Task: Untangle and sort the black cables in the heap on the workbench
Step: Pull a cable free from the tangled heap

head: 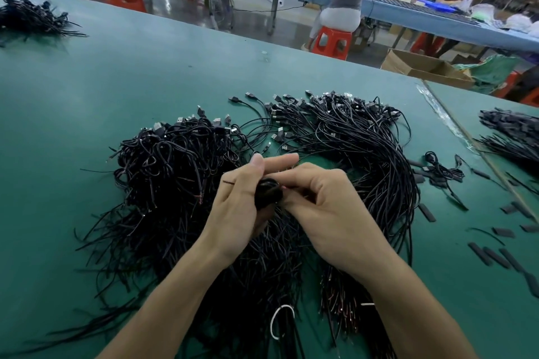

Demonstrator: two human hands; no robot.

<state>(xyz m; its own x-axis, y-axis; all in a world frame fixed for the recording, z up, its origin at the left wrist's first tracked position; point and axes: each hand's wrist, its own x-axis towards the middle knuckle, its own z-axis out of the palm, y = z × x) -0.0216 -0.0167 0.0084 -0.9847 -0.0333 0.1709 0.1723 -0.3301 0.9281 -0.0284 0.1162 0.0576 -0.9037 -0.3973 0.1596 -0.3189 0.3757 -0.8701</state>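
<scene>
A big heap of thin black USB cables (180, 183) covers the middle of the green workbench (102, 90), its plugs toward the far side and cut ends toward me. Above the heap's centre my left hand (236, 210) grips a small black bunch of cable ends (268, 192). My right hand (323, 207) pinches the same bunch from the right with curled fingers. A thin red wire tip pokes out between my left fingers. The right part of the heap (379, 160) lies in a more combed arc.
Short black sleeve pieces (493, 256) are scattered on the bench at right. Other cable bundles lie at far left (29, 17) and far right (513, 131). A white tie loop (281, 326) rests near me. Beyond the bench stand red stools, a cardboard box (423, 67) and seated people.
</scene>
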